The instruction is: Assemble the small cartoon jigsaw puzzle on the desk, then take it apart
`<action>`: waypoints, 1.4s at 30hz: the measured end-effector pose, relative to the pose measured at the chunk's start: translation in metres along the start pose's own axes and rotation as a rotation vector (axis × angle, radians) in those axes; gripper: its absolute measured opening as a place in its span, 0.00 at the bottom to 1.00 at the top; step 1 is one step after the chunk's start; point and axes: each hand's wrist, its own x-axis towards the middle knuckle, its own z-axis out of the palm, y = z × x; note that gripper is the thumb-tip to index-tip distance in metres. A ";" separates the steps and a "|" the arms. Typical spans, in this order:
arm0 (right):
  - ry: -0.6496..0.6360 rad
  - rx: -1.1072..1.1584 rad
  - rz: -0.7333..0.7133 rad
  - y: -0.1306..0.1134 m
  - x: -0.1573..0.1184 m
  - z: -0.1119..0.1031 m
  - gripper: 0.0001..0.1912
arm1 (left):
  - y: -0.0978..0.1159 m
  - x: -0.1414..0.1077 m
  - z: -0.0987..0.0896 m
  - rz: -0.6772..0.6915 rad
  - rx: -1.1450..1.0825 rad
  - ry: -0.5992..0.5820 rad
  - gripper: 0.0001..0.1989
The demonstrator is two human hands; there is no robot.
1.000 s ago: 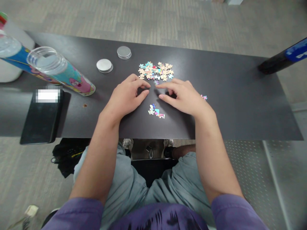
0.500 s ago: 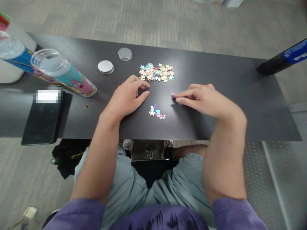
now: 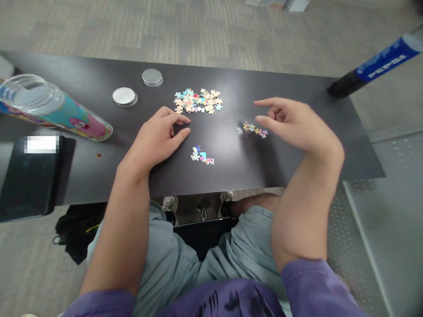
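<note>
My left hand (image 3: 161, 137) rests on the dark table, fingers loosely curved, thumb and index apart with nothing between them. Just beyond its fingertips lies a pile of jigsaw pieces (image 3: 198, 101), many with their plain backs up. To the right of that hand, nearer me, is a small joined cluster of puzzle pieces (image 3: 203, 156). My right hand (image 3: 292, 123) hovers over the table with its index finger stretched out and its thumb apart, holding nothing. Left of and below it lie a row of colourful puzzle pieces (image 3: 255, 129) and a single pale puzzle piece (image 3: 239, 130).
Two stacks of round lids (image 3: 152, 76) (image 3: 124, 96) lie behind my left hand. A clear-topped cartoon tube (image 3: 79, 119) and a black device (image 3: 31, 176) are at the left. A Pepsi bottle (image 3: 366, 66) stands at the far right. The table's front edge (image 3: 211, 193) runs above my lap.
My right hand has let go of the pale piece and lifted up and away to the right, uncovering the row of pieces. The camera view has shifted right; my left hand stays on the table.
</note>
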 end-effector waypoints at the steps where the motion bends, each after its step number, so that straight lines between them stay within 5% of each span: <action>1: 0.055 -0.015 0.015 0.005 -0.002 -0.004 0.19 | -0.001 0.000 0.000 0.000 -0.006 -0.003 0.17; 4: 0.089 -0.048 0.063 0.020 -0.005 -0.008 0.13 | -0.001 0.001 -0.001 0.001 -0.004 -0.007 0.17; 9: 0.040 -0.071 0.080 0.036 0.004 0.014 0.11 | -0.001 0.002 -0.001 -0.004 0.028 -0.004 0.18; 15: -0.043 0.003 0.139 0.022 0.003 0.020 0.06 | -0.001 0.002 0.000 -0.004 0.017 0.000 0.18; 25: -0.041 -0.121 0.100 0.006 0.020 0.054 0.17 | 0.000 0.001 -0.001 -0.011 0.034 -0.009 0.18; 31: 0.005 -0.130 0.164 0.014 0.025 0.047 0.17 | -0.001 -0.001 0.004 -0.008 0.022 0.032 0.16; 36: 0.034 -0.151 0.037 0.000 0.028 0.053 0.02 | 0.001 0.000 0.003 -0.024 0.007 0.020 0.17; 39: -0.004 -0.130 -0.106 -0.022 0.030 0.069 0.17 | 0.002 0.000 0.002 -0.030 0.011 0.011 0.17; 42: -0.021 -0.146 -0.103 -0.042 0.036 0.087 0.24 | 0.002 0.001 0.002 -0.025 0.021 0.001 0.18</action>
